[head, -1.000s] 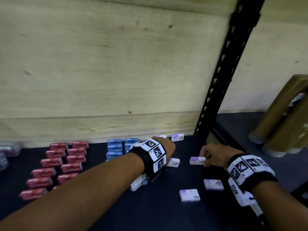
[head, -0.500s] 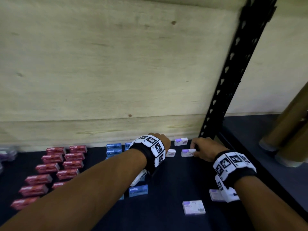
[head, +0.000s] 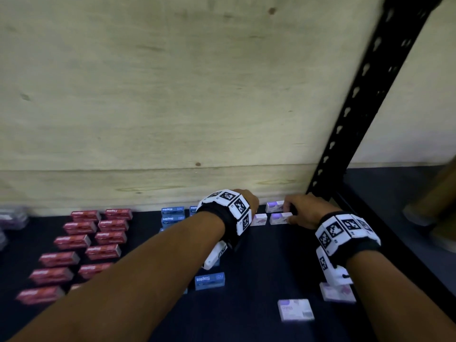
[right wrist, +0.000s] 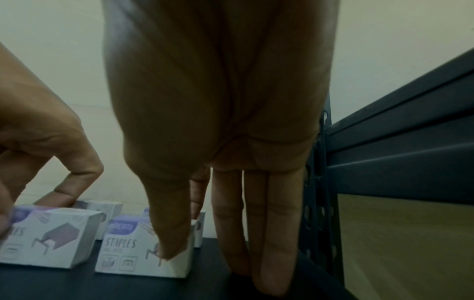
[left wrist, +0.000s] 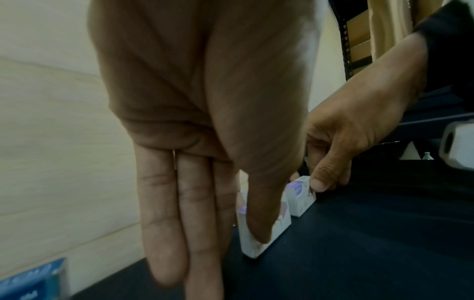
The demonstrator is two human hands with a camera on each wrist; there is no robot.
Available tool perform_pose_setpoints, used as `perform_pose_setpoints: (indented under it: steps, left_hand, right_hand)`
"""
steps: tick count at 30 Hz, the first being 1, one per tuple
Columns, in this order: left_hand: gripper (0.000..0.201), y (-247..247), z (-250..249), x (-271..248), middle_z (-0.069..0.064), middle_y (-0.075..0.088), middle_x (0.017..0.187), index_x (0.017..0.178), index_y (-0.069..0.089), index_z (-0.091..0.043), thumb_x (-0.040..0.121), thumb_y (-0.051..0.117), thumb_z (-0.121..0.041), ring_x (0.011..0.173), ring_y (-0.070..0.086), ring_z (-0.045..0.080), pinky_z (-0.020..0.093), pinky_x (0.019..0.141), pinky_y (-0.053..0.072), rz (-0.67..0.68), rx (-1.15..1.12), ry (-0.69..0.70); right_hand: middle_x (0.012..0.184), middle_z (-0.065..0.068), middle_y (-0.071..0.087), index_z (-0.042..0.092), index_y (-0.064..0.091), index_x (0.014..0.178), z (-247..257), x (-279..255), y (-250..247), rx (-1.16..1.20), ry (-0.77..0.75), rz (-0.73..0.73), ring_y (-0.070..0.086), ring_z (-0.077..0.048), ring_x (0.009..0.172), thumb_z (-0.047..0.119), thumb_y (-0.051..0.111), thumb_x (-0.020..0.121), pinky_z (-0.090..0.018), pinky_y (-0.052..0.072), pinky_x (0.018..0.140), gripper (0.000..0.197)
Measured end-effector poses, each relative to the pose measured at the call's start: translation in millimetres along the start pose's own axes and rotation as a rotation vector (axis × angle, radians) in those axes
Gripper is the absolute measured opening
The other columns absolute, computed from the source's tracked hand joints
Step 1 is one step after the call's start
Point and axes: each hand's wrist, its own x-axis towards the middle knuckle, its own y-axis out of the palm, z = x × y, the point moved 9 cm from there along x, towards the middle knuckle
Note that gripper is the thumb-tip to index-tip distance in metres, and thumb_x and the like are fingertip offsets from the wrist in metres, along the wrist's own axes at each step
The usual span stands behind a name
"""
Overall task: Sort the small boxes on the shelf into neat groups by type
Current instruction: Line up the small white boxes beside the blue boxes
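Black straps [head: 219,218] circle both wrists, carrying white blocks [head: 240,206] printed with black square codes.

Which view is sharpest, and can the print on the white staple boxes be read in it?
Right wrist view: sharpest, STAPLES reads on the white box the right hand pinches; head view: dim, motion-smeared, red boxes smudged, rack post slightly bowed; left wrist view: left hand fills it, blue box blurred.
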Motion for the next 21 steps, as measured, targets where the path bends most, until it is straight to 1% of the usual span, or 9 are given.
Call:
perform_pose_setpoints:
  steps: [2, 4, 7, 9, 12, 15, 17, 19, 21]
  left_hand:
    - [0.027, 0.8, 1.6, 2.5, 0.002, 0.052, 0.058, 0.061, 0.049, -0.015, 0.074, 0.072, -0.02, 0.044, 0.048, 0.011, 0.017, 0.045, 0.038, -0.01, 0.004, 0.0]
    - [0.029, 1.2, 2.2, 2.5, -0.001, 0.052, 0.056, 0.057, 0.048, -0.016, 0.072, 0.073, -0.021, 0.044, 0.05, 0.01, 0.019, 0.046, 0.043, -0.009, 0.016, 0.001]
    - [0.035, -0.9, -1.1, 1.4, -0.001, 0.046, 0.057, 0.058, 0.043, -0.016, 0.079, 0.071, -0.018, 0.046, 0.045, 0.011, 0.019, 0.047, 0.037, -0.027, 0.033, 0.021]
    - [0.035, -1.6, -0.7, 3.7, -0.001, 0.045, 0.061, 0.061, 0.042, -0.017, 0.082, 0.07, -0.019, 0.052, 0.045, 0.013, 0.023, 0.052, 0.039, -0.032, 0.013, 0.011]
    - [0.031, -2.0, 0.2, 2.9, 0.0, 0.048, 0.057, 0.06, 0.046, -0.017, 0.073, 0.074, -0.02, 0.043, 0.045, 0.012, 0.02, 0.047, 0.039, -0.005, 0.009, 0.017]
    - [0.027, -1.5, 1.9, 2.0, 0.001, 0.052, 0.056, 0.06, 0.05, -0.016, 0.07, 0.074, -0.02, 0.043, 0.049, 0.012, 0.02, 0.046, 0.041, 0.027, 0.015, 0.008]
    - [0.033, -2.3, 1.5, 1.9, 0.0, 0.049, 0.054, 0.056, 0.045, -0.016, 0.071, 0.074, -0.019, 0.042, 0.046, 0.012, 0.02, 0.046, 0.039, 0.014, 0.013, 0.008]
    - [0.035, -2.8, 0.6, 2.8, 0.0, 0.048, 0.054, 0.055, 0.044, -0.016, 0.073, 0.074, -0.019, 0.042, 0.046, 0.012, 0.017, 0.043, 0.038, -0.005, -0.009, 0.014]
    - [0.042, -3.8, -1.1, 0.8, 0.0, 0.04, 0.052, 0.054, 0.038, -0.016, 0.079, 0.072, -0.016, 0.042, 0.038, 0.012, 0.013, 0.037, 0.033, -0.012, -0.036, 0.016]
  right_hand:
    - [0.084, 0.012, 0.044, 0.025, 0.058, 0.108, -2.2, -0.6, -0.3, 0.007, 0.007, -0.008, 0.047, -0.016, 0.092, 0.026, 0.064, 0.092, -0.025, 0.035, 0.074, 0.018]
    - [0.086, 0.011, 0.047, 0.025, 0.058, 0.107, -4.2, -0.7, -1.0, 0.012, 0.013, -0.015, 0.048, -0.016, 0.092, 0.026, 0.064, 0.091, -0.025, 0.036, 0.074, 0.017]
    - [0.085, 0.013, 0.046, 0.026, 0.059, 0.108, -5.0, 0.1, -2.1, 0.001, 0.017, -0.011, 0.047, -0.015, 0.092, 0.027, 0.064, 0.092, -0.023, 0.034, 0.074, 0.017]
    - [0.093, 0.009, 0.05, 0.027, 0.059, 0.109, -4.1, 1.0, -2.6, -0.014, 0.013, -0.009, 0.048, -0.015, 0.092, 0.028, 0.064, 0.092, -0.023, 0.034, 0.075, 0.018]
    - [0.099, 0.007, 0.052, 0.028, 0.06, 0.11, -3.8, 2.8, -2.3, -0.018, 0.016, -0.013, 0.048, -0.015, 0.09, 0.03, 0.065, 0.091, -0.023, 0.034, 0.073, 0.02]
    - [0.099, 0.008, 0.053, 0.029, 0.06, 0.11, -3.9, 3.5, -1.9, -0.021, 0.017, -0.012, 0.049, -0.014, 0.09, 0.031, 0.065, 0.091, -0.022, 0.033, 0.07, 0.02]
    - [0.102, 0.007, 0.055, 0.029, 0.06, 0.11, -4.4, 4.6, -2.3, -0.022, 0.016, -0.014, 0.049, -0.014, 0.09, 0.032, 0.065, 0.091, -0.022, 0.033, 0.067, 0.02]
    - [0.103, 0.007, 0.055, 0.029, 0.06, 0.11, -4.4, 5.1, -2.6, -0.028, 0.014, -0.017, 0.049, -0.014, 0.091, 0.032, 0.065, 0.091, -0.021, 0.033, 0.07, 0.02]
    - [0.1, 0.008, 0.055, 0.029, 0.06, 0.109, -4.9, 5.8, -1.8, -0.028, 0.013, -0.015, 0.05, -0.014, 0.09, 0.031, 0.065, 0.091, -0.022, 0.034, 0.064, 0.019]
